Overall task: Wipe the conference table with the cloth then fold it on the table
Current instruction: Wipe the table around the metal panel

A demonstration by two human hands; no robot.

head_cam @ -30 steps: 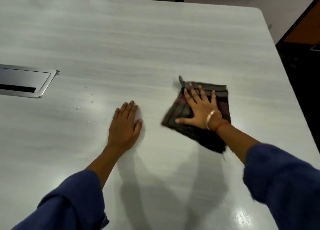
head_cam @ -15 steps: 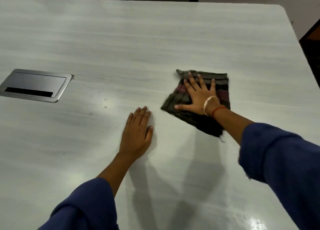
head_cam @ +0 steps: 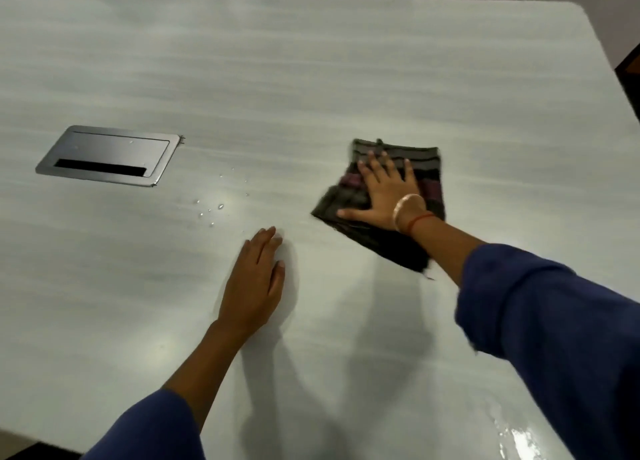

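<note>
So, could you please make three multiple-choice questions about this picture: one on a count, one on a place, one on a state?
1. How many hands touch the striped cloth?
A. none
B. one
C. two

2. Where do the water droplets lie?
A. between the cable hatch and the left hand
B. under the cloth
C. on a sleeve

3. The left hand is:
A. a fist
B. lifting the cloth
C. flat on the table

Answers:
1 B: only the right hand presses on it.
2 A: they glisten on bare table there.
3 C: its fingers lie straight on the surface.
</note>
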